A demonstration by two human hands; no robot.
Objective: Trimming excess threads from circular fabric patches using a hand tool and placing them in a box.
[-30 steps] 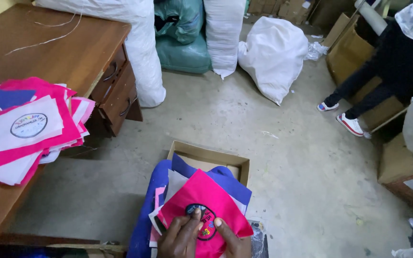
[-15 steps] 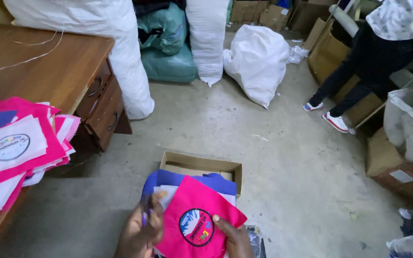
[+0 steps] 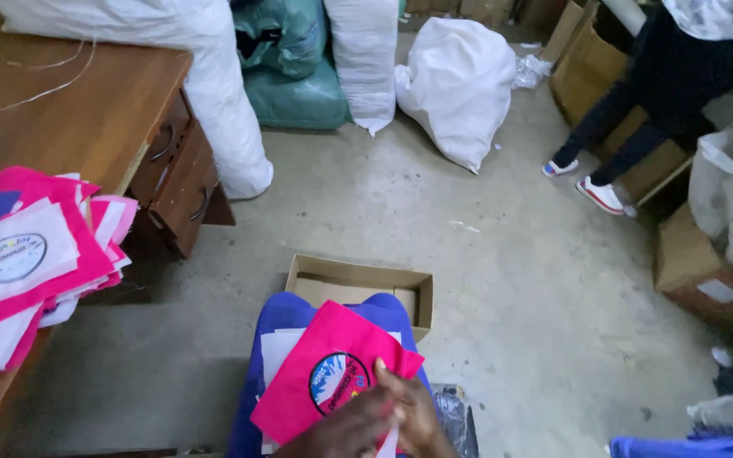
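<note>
A pink cloth square [image 3: 316,386] with a round printed emblem lies on top of a pile of white and blue cloth pieces [image 3: 277,326] at the bottom centre. My left hand [image 3: 341,432] and my right hand [image 3: 413,407] meet at the pink square's lower right corner, fingers pressed on it. The right thumb lies beside the emblem. Both wrists are cut off by the bottom edge of the view.
An open cardboard box [image 3: 358,284] sits on the concrete floor just beyond the pile. A wooden desk [image 3: 86,110] at left carries a stack of pink, white and blue squares [image 3: 27,263]. White sacks [image 3: 460,85] and a green sack [image 3: 290,85] stand behind. Another person's legs [image 3: 629,127] are at top right among cartons.
My hands moved from the pink square's two lower sides to meet at its lower right corner. The square turned and now lies slanted. The view drifted slightly.
</note>
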